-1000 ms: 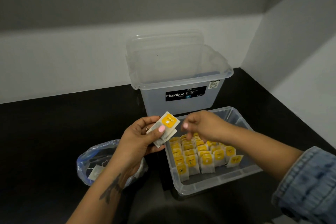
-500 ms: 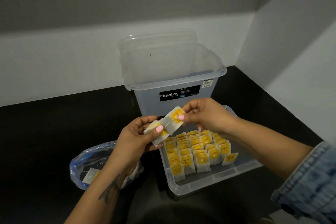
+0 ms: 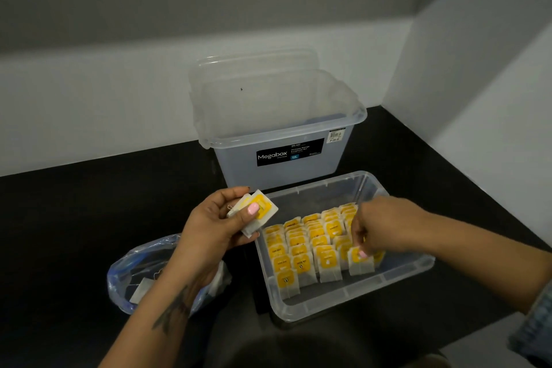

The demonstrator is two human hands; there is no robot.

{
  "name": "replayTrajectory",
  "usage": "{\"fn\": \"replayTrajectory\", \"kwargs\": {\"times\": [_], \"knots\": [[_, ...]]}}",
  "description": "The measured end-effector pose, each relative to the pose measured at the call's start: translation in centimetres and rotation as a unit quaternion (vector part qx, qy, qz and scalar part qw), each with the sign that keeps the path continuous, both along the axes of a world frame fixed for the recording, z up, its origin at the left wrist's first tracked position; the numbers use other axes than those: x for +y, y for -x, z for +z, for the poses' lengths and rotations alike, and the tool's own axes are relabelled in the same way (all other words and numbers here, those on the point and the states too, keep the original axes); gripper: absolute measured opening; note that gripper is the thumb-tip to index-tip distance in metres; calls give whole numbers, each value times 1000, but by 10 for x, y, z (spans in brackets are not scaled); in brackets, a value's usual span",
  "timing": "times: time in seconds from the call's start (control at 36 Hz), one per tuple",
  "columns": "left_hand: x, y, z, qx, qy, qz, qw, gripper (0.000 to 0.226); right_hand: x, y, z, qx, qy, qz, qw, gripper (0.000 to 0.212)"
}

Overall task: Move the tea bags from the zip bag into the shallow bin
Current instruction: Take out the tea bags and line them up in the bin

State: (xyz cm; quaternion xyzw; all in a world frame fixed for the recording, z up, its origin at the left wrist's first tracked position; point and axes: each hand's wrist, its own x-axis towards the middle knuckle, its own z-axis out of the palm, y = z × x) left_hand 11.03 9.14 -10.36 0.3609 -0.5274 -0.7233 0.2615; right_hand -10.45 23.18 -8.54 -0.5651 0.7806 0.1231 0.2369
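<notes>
My left hand (image 3: 215, 227) pinching a small stack of yellow-labelled white paper tea bags (image 3: 256, 212) under the thumb beside the shallow clear plastic bin (image 3: 352, 305), my right hand (image 3: 379, 227) gripping one yellow-labelled tea bag (image 3: 360, 263) by fingertips at the front row inside it, crumpled clear blue-edged zip bag (image 3: 140, 272) lower left.

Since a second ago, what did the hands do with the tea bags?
The right hand took one tea bag off the left hand's stack, carried it down and right, and is setting it at the near end of the rightmost row in the shallow bin. The left hand kept its grip on the stack; the zip bag and tall box stayed put.
</notes>
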Motion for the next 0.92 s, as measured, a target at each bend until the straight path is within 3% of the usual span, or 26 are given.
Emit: {"fn": "replayTrajectory", "kwargs": {"times": [0.14,0.28,0.72,0.83,0.92], "knots": [[2,1,2,-2,1,-3,1000,25,5,-2,-21,30,10,24,999,14],[5,0,3,-6,2,-5,1000,26,3,-1,-29,36,37,29,998,3],[7,1,3,-12,-9,-18,1000,25,-5,-2,-36,56,38,8,998,8],[9,5,2,-6,-13,-28,1000,33,-8,-1,-22,8,71,-35,997,7],[10,8,2,-2,-11,-37,999,38,-15,-4,-7,-141,148,-113,972,7]]}}
